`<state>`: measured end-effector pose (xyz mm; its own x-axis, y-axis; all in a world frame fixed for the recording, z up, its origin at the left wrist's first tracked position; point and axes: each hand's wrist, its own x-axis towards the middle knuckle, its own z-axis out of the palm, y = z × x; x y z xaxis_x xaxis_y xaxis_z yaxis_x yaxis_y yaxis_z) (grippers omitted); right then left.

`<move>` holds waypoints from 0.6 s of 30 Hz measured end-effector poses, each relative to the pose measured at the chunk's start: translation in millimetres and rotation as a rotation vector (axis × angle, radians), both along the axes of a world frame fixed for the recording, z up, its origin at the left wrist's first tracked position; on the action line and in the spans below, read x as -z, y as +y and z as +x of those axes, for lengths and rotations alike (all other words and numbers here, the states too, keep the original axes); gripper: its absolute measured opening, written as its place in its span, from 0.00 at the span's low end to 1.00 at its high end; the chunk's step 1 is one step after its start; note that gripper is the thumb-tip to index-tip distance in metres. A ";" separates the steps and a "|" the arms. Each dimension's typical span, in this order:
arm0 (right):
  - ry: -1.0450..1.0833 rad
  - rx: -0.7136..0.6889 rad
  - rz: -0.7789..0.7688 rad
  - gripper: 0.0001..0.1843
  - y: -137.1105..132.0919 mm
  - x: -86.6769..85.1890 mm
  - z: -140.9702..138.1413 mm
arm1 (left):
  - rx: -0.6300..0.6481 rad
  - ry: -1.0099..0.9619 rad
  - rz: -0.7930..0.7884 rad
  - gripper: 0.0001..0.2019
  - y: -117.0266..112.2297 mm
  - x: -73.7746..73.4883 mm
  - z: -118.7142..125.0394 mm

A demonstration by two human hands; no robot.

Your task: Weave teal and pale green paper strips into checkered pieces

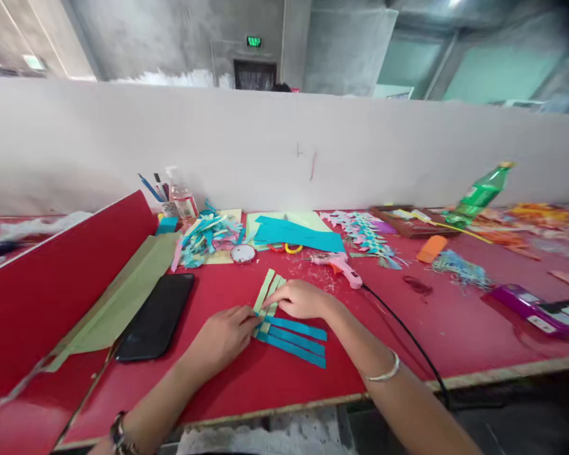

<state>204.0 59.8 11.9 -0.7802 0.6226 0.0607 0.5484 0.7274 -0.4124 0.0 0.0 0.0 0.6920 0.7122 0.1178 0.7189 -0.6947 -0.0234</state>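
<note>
Blue paper strips and pale green paper strips cross each other on the red table, interlaced at one corner. The blue strips fan out to the right and the green ones point away from me. My left hand is closed at the crossing, its fingertips on the left edge of the strips. From the right, my right hand reaches over the green strips, with its index finger stretched onto them and the other fingers curled. Its fingertips partly hide the weave.
A pink glue gun with a black cord lies behind my right hand. A black phone is on the left by a red panel. Blue paper, a tape roll, paper scraps and a green bottle stand or lie farther back.
</note>
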 end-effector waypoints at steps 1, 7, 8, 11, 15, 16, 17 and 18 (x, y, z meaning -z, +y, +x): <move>-0.011 -0.018 -0.011 0.23 -1.1 -0.2 -1.3 | 0.006 -0.002 0.004 0.15 0.0 -0.3 0.2; -0.049 0.030 0.000 0.24 -1.4 -3.3 0.0 | 0.012 -0.033 0.022 0.14 0.5 -0.5 -0.2; -0.052 0.053 0.005 0.24 -0.5 -4.0 1.8 | 0.012 -0.036 0.022 0.14 0.6 -0.3 -0.4; -0.064 0.127 0.012 0.24 2.3 -5.1 6.7 | 0.014 -0.032 0.015 0.14 0.8 0.1 -1.2; -0.058 0.217 0.055 0.24 3.9 -4.4 8.7 | 0.015 -0.034 0.012 0.15 1.0 0.7 -1.9; -0.049 0.205 0.061 0.24 4.1 -3.8 8.5 | 0.016 -0.037 0.010 0.15 1.2 0.9 -2.0; -0.042 0.183 0.063 0.25 4.3 -3.0 8.2 | 0.016 -0.040 0.008 0.15 1.4 1.1 -2.1; -0.039 0.160 0.064 0.25 4.7 -2.1 8.1 | 0.018 -0.041 0.006 0.15 1.5 1.2 -2.1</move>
<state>212.0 64.5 14.0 -0.6738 0.7350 0.0760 0.6742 0.6536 -0.3440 -2.1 1.5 -1.2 0.6989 0.6992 0.1504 0.7071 -0.7071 0.0018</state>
